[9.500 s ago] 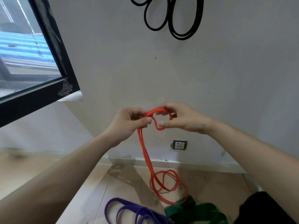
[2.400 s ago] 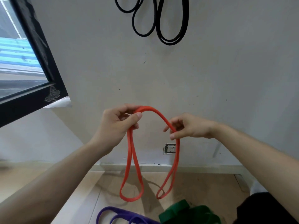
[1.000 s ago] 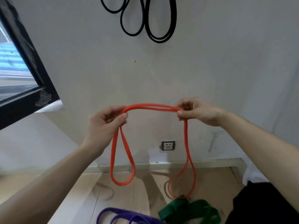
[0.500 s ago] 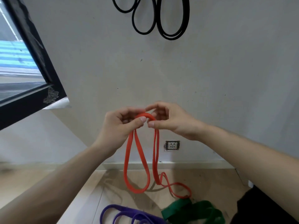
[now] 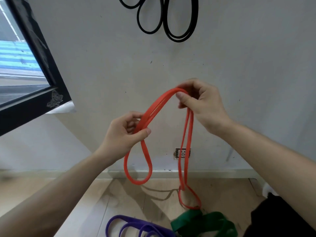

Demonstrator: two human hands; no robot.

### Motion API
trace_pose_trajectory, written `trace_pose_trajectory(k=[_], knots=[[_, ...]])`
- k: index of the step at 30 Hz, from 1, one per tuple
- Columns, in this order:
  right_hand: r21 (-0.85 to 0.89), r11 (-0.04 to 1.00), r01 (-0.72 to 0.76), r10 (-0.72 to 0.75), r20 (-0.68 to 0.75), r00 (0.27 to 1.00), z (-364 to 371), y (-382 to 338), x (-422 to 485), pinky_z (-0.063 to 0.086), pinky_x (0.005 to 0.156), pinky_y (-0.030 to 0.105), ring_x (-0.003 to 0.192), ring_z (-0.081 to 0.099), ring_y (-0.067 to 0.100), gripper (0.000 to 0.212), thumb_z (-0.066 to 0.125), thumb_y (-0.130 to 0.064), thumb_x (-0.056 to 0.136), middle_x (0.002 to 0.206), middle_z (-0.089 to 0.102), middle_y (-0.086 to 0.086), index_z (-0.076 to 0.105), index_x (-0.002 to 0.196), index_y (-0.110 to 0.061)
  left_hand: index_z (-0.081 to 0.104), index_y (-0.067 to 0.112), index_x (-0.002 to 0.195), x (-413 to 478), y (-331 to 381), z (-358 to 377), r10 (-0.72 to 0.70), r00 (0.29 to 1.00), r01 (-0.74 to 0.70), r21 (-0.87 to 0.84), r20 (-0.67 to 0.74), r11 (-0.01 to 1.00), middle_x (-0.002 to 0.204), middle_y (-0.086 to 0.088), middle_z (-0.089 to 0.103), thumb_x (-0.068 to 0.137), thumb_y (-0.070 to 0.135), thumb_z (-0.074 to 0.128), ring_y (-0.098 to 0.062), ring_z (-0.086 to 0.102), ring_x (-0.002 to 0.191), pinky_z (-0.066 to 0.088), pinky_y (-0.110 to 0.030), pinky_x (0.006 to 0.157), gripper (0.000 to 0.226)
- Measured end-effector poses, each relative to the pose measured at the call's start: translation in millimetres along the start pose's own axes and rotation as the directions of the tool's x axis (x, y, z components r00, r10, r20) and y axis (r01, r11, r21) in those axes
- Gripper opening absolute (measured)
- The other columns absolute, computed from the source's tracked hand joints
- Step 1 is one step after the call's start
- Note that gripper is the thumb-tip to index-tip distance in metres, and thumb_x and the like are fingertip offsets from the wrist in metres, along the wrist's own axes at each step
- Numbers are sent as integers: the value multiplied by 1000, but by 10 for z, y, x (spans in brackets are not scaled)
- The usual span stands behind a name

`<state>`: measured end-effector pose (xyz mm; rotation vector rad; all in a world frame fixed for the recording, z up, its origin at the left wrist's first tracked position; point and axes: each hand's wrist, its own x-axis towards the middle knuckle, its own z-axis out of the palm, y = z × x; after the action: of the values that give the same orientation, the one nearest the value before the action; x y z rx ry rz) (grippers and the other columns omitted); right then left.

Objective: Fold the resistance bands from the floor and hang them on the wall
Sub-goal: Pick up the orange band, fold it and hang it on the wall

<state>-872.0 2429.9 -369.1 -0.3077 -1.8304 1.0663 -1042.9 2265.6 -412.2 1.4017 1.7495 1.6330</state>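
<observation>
Hands split apart versus half a second back, when they met at the top of the band: right hand [image 5: 201, 101] went up and right, left hand [image 5: 125, 134] dropped lower and left. Orange band [image 5: 153, 108] ran doubled between them, off the floor [image 5: 85, 194] except maybe its tail. Left grip: thumb and fingers pinched round the doubled strands, with a short loop hanging free below. Right grip: fingers curled over the top bend, with two long strands dropping from it. The bottom loop was down by the green band [image 5: 205, 223]; couldn't tell if it touched.

Progress, as I judged it: black bands [image 5: 171, 23] were already hung on the wall [image 5: 239, 57]. Orange was mid-fold, loops uneven, not hung. Purple band [image 5: 136, 226] and green were on the floor, untouched. Two left after this one.
</observation>
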Motion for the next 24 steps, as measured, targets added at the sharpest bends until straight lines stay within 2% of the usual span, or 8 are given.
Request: trace_pose_trajectory(k=[3,5,7,11,15,19,24], knots=[[5,998,-60,60,-36,998,-150,115,56,60,70,37,65,64,21,12,68,1,91,78,66,7,68,100,-7,69,14,115,13,-3,-35,-9,1000,8,-58,-21,998,86,-22,72,84,0,76,-28,74,77,62,-45,87,35],[1,996,-93,93,-32,995,-206,197,63,60,71,36,65,64,20,13,67,1,92,78,65,8,69,97,-11,69,14,117,16,9,-37,2,999,-5,-69,-32,998,86,-21,73,85,2,76,-34,73,79,62,-42,85,35],[-6,991,-132,132,9,991,-254,279,61,59,71,33,66,63,18,17,66,1,92,77,65,5,69,96,-15,71,14,115,23,24,-26,8,998,-13,-73,-57,997,88,-16,75,84,2,77,-32,74,80,63,-36,83,34],[-146,964,-221,253,267,930,-384,436,12,56,74,31,73,63,17,15,68,1,91,81,65,10,69,102,-9,75,20,108,59,33,-11,-5,995,-5,-97,-98,995,90,0,79,80,4,80,-12,75,83,58,-23,82,33],[-274,922,-272,372,441,817,-392,475,-63,49,73,28,73,58,12,15,74,-6,87,78,60,4,72,100,-14,76,18,108,47,61,3,0,997,-8,-107,-80,994,90,2,80,80,3,80,-9,74,84,57,-19,82,31],[-128,942,-311,330,534,779,-159,315,-148,54,81,36,79,61,21,22,77,-11,86,84,61,12,70,107,-14,77,18,109,31,67,46,13,1000,-14,-70,-22,997,95,-1,80,79,7,82,-12,74,89,57,-22,83,32],[-70,975,-209,216,500,839,93,93,-215,58,78,29,79,69,16,25,75,-10,88,91,72,6,69,112,-10,75,18,111,22,58,78,67,996,-68,16,56,998,99,0,79,78,10,84,-17,74,94,59,-27,84,35]])
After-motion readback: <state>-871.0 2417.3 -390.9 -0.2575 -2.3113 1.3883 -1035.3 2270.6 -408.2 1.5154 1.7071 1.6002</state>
